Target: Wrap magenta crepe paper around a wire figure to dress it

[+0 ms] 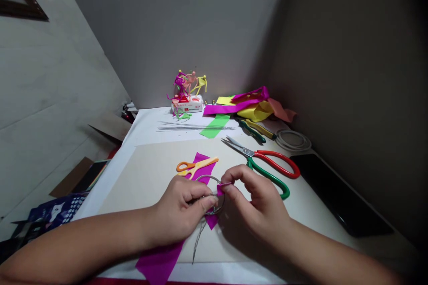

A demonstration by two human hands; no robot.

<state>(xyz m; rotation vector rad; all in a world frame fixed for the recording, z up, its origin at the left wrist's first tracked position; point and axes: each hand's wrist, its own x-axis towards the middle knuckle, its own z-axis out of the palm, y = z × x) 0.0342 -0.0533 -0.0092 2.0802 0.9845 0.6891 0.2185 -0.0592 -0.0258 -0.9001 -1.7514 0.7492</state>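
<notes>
At the frame's lower centre, a wire ring (pixel 209 176) is gripped by the left hand (pixel 180 207); a magenta scrap (pixel 220 189) is pinched by the right hand (pixel 256 196).

Left of the small scissors (pixel 202 164), the pale board (pixel 133 182) gave the left hand (pixel 177 207) passage; large scissors (pixel 249 153) blocked the way ahead of the right hand (pixel 259 198).

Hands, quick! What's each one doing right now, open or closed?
Left hand: closed, pinching twisted wire.
Right hand: closed, pinching a small magenta strip.
</notes>
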